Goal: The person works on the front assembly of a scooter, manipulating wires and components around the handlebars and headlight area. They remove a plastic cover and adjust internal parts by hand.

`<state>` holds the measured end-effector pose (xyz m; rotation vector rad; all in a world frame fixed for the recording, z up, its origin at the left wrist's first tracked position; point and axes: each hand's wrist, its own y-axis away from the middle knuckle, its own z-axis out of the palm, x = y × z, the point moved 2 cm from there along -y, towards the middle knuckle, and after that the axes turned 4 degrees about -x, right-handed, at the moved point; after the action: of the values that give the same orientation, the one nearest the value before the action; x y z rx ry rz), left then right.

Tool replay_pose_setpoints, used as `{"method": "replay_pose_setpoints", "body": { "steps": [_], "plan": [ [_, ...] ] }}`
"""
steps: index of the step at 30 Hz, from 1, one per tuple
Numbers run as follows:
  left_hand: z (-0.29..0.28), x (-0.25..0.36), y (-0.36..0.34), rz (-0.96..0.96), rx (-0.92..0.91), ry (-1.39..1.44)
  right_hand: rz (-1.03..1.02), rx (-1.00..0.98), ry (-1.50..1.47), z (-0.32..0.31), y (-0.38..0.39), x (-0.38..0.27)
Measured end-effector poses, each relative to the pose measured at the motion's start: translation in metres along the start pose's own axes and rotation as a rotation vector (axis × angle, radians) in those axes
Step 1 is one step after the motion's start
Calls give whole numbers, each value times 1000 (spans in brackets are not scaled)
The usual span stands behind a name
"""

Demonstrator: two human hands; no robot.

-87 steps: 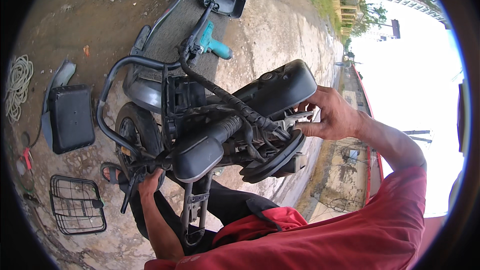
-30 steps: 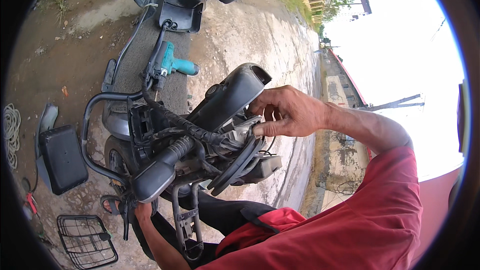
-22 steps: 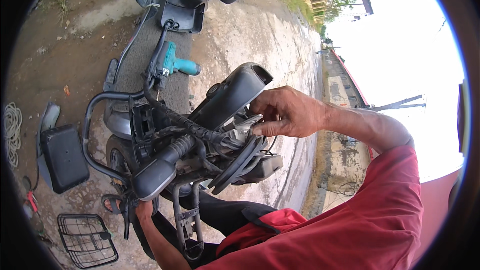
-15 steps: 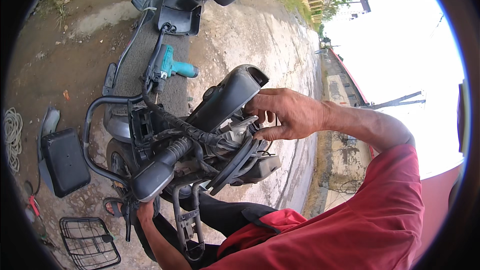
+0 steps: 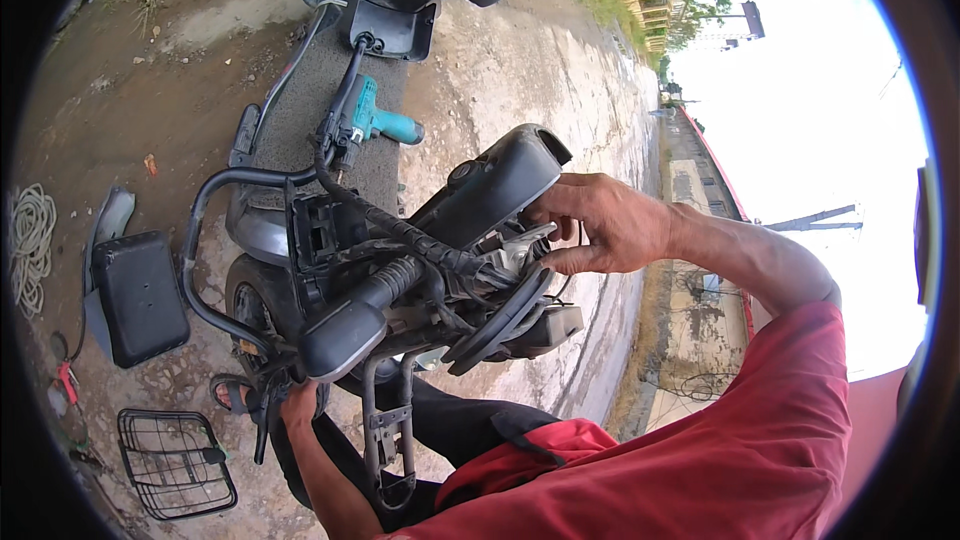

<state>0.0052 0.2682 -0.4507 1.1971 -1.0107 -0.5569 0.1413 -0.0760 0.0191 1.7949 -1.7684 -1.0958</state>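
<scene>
A partly stripped scooter front end fills the middle, with a black handlebar housing (image 5: 495,185), corrugated cable sleeves and exposed wiring (image 5: 445,265). At its right side my right hand (image 5: 605,225) has its fingers curled behind the housing. Its thumb lies near the dark curved panel (image 5: 505,325), and what the fingertips touch is hidden. Lower down, my left hand (image 5: 300,403) is wrapped round the handlebar grip, beside a brake lever (image 5: 261,435) and below a black mirror (image 5: 342,342). The mirror partly hides this hand.
A teal cordless drill (image 5: 380,123) lies on the grey footboard (image 5: 297,90). On the ground at left are a black seat-like part (image 5: 145,298), coiled rope (image 5: 32,250), a wire basket (image 5: 178,465) and a red-handled tool (image 5: 68,382). A tubular rack (image 5: 388,430) stands near my legs.
The whole scene has shifted slightly rightward in the picture as my head moved. Both hands keep nearly the same places on the scooter.
</scene>
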Motion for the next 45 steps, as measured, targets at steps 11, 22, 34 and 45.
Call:
{"method": "replay_pose_setpoints", "body": {
  "steps": [11,22,34,45],
  "plan": [
    [-2,3,6,75,30,54,386,-36,-233,1,0,-11],
    [6,-6,-4,98,66,0,-28,4,-34,4,2,6],
    [1,5,12,193,103,35,480,-103,-408,7,0,6],
    [14,-18,-18,248,144,119,-159,-88,131,-5,-4,3]
  ]
}}
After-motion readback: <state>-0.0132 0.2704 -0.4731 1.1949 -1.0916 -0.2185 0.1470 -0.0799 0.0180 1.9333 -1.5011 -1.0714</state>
